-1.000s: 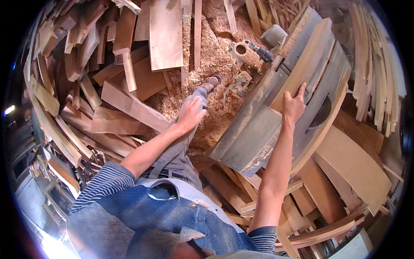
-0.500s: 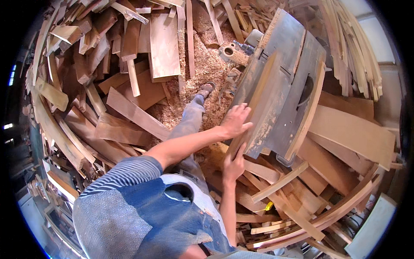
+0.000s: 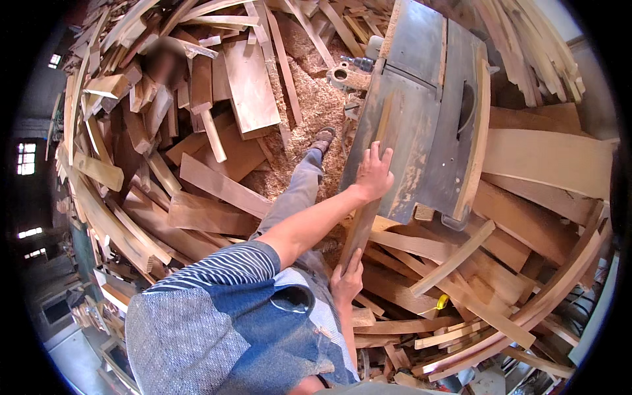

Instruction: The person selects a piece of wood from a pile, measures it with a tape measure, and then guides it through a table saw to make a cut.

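A long narrow wooden board (image 3: 361, 227) lies along the left side of a grey metal woodworking machine table (image 3: 411, 128), its near end sticking out past the table's edge toward me. My left hand (image 3: 375, 176) rests on top of the board near that edge, fingers stretched out and a little apart. Around the board's near end my right hand (image 3: 347, 280) is closed, with the thumb on the left and fingers on the right side. Further right on the table is a dark rounded opening (image 3: 468, 105), beside a wooden strip (image 3: 473, 141) fixed along the right edge.
Piled offcuts (image 3: 158, 105) fill the left side. Sawdust and shavings (image 3: 309, 85) cover the floor by my foot (image 3: 322, 139). Planks (image 3: 546, 158) lie stacked to the right, and long strips (image 3: 526, 52) lean at the far right. A yellow tape measure (image 3: 442, 302) sits among the wood.
The board has come back toward me along the table, and its near end now sticks out further. My right hand has moved back with it. The left hand's fingers now point away from me.
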Available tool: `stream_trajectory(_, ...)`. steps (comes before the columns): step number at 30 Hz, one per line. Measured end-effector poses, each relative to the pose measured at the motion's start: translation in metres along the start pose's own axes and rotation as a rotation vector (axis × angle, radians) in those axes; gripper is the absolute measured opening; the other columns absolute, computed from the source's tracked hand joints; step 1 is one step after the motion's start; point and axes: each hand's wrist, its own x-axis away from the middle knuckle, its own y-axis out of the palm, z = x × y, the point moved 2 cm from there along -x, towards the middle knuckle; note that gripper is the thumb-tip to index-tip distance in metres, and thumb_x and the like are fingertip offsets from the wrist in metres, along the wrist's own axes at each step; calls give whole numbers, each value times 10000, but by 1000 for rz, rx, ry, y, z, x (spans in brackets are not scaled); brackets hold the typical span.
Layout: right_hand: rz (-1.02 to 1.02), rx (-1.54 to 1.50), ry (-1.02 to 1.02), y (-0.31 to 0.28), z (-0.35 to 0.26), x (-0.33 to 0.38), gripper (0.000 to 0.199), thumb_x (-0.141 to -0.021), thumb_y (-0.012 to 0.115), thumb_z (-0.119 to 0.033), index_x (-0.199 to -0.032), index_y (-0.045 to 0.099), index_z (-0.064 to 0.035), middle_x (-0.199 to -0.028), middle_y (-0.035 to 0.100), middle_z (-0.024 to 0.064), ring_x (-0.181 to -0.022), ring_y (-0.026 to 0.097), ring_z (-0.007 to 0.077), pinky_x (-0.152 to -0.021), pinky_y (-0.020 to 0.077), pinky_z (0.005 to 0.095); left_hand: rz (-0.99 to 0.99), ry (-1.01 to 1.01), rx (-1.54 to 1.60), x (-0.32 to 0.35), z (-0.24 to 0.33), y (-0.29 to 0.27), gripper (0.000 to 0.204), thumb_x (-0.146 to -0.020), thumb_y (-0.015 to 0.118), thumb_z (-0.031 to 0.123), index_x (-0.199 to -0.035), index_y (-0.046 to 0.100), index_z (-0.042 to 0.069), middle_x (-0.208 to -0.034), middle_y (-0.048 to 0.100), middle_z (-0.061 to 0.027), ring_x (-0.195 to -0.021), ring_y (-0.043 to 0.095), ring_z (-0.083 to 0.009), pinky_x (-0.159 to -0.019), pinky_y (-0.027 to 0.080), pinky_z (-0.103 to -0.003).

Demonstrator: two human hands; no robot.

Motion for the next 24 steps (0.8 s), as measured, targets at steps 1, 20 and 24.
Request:
stream_trajectory(1, 29, -1, -6, -2, -7, -10, 767, -863, 677, -77, -1574, 390, -80, -1241, 625, 278, -993, 675, 466, -762, 595, 488, 1, 14, 8, -8, -1, 3, 584, -808, 648, 128, -1356, 470, 35, -1424, 394, -314, -1217, 473, -493, -1036, 451, -558)
stream_trajectory(20, 104, 92, -8, 8, -46, -234, 842, -815, 681, -60, -1601, 391, -146, -969, 650, 206, -736, 670, 406, -617, 563, 477, -67, -4, 34, -231, -29, 23, 664, -872, 694, 314, -1417, 444, 30, -1456, 389, -328, -1307, 446, -524, -1090, 418, -563)
stream_trajectory(24, 157, 83, -65, 12, -56, -290, 840, -815, 666, -61, -1603, 393, -162, -929, 662, 200, -716, 664, 400, -616, 551, 482, -10, 19, 97, -223, -65, -7, 783, -908, 677, 515, -1430, 456, -25, -1532, 353, -348, -1409, 389, -502, -1147, 362, -562)
